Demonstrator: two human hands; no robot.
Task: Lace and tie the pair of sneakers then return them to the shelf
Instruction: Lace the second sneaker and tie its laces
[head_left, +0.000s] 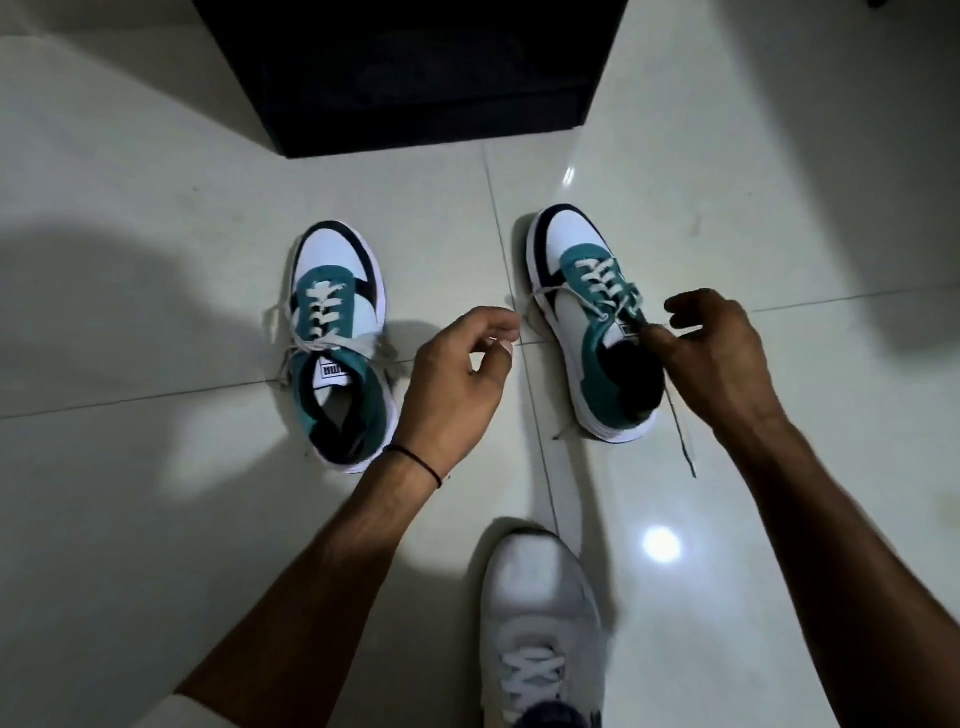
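Both sneakers sat on the floor (156, 291) before the dark shelf (415, 78). The left one (337, 332) looked tied. The right hand (711, 353) pinched one lace end (680, 431) at the right sneaker's (587, 312) tongue; the left hand (457, 374) pinched the other end. I'd pull both evenly before crossing, so the knot sits snug.

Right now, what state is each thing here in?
Left sneaker: upright on the floor, laced, lace ends loose at the sides.
Right sneaker: upright, laced, not tied.
Right sneaker's lace: one end trails to the floor.
Left hand: fingers curled, pinching a lace end.
Right hand: pinching a lace at the tongue.
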